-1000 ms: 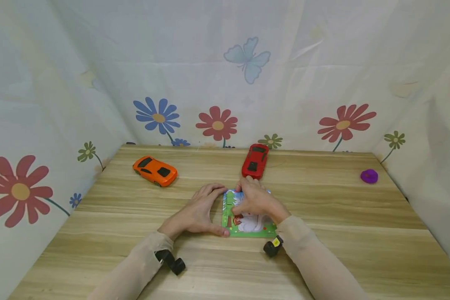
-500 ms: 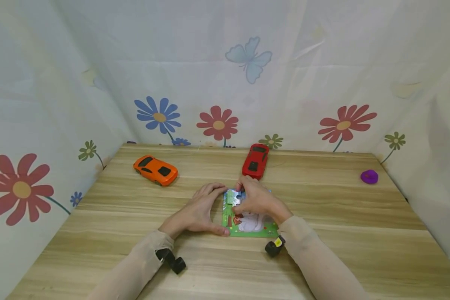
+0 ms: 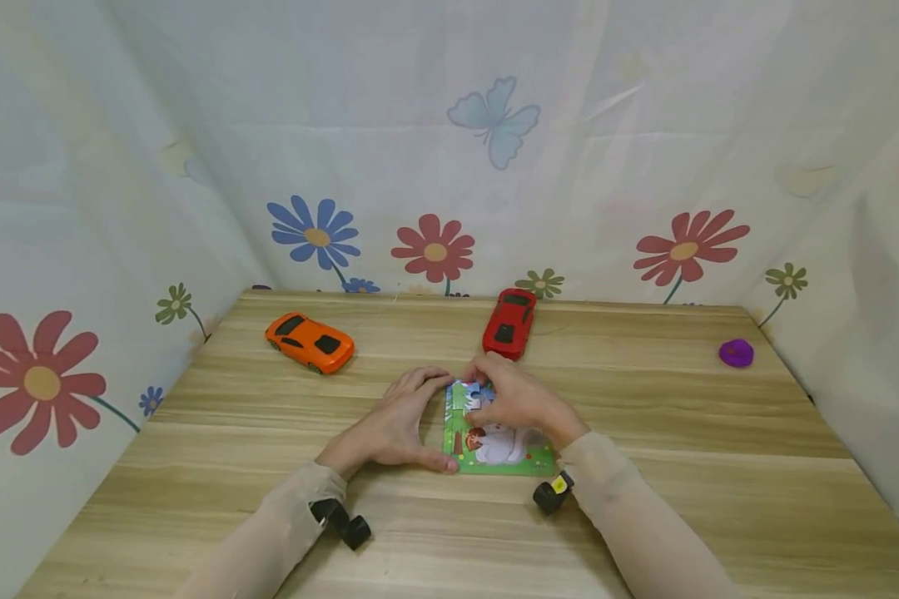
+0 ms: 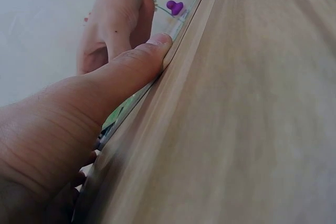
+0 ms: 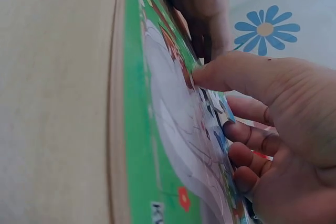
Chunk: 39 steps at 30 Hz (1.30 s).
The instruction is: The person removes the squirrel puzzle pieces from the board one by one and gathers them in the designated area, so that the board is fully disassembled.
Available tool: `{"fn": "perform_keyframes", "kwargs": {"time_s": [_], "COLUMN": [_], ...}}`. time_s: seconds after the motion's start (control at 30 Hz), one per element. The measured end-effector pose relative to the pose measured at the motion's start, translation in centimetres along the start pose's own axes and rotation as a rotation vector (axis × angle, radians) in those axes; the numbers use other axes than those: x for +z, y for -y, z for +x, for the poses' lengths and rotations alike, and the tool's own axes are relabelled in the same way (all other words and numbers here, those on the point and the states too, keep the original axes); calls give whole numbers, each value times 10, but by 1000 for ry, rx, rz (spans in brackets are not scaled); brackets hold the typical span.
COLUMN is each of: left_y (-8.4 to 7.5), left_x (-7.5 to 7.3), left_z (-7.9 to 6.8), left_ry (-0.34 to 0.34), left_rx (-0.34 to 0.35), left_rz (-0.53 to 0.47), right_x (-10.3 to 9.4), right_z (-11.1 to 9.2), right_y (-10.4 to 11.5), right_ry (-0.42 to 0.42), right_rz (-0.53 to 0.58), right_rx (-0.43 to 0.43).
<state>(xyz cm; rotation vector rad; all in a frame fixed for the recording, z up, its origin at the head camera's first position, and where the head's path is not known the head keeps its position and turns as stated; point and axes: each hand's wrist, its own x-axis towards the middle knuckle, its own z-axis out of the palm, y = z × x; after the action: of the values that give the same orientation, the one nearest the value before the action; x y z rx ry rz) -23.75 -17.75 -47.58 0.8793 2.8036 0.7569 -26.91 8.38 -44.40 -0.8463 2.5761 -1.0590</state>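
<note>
A small wooden jigsaw puzzle (image 3: pixel 498 453) with a green border and a white animal picture lies flat on the table. My left hand (image 3: pixel 393 424) holds its left side, thumb at the near corner and fingers at the far corner. My right hand (image 3: pixel 520 399) reaches over the puzzle's upper part. Its thumb and forefinger pinch a puzzle piece (image 3: pixel 465 396) at the upper left, with blue and green print. In the right wrist view a piece edge (image 5: pixel 227 109) stands slightly raised by the fingers. The right hand hides much of the puzzle's upper right.
A red toy car (image 3: pixel 509 323) stands just beyond the right hand. An orange toy car (image 3: pixel 310 343) is at the back left, and a small purple object (image 3: pixel 737 353) at the far right. Flower-printed cloth (image 3: pixel 569 166) hangs behind the wooden table (image 3: pixel 682 433).
My right fingers have shifted slightly left, and the piece at the upper left has come into view, first glinting, now lying flatter. My left hand stays in place.
</note>
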Motion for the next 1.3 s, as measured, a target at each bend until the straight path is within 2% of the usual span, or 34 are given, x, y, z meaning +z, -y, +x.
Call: {"fn": "perform_keyframes", "kwargs": {"time_s": [0.23,0.67,0.93,1.3], "left_y": [0,1,0,1], "left_x": [0,1,1,1], "left_z": [-1,0,1,0], "left_ry": [-5,-1,3,-2], "left_rx": [-2,-1,-3,3], "left_rz": [-8,-3,-3,-9], "right_x": [-5,-5,-9,-21], "right_z": [0,1,2,-4], "right_y": [-6,-8,-11,-5], "right_ry": [0,-35,-66,-86], "right_rz": [4,7,55,88], "right_rx": [-27,1,21,-38]}}
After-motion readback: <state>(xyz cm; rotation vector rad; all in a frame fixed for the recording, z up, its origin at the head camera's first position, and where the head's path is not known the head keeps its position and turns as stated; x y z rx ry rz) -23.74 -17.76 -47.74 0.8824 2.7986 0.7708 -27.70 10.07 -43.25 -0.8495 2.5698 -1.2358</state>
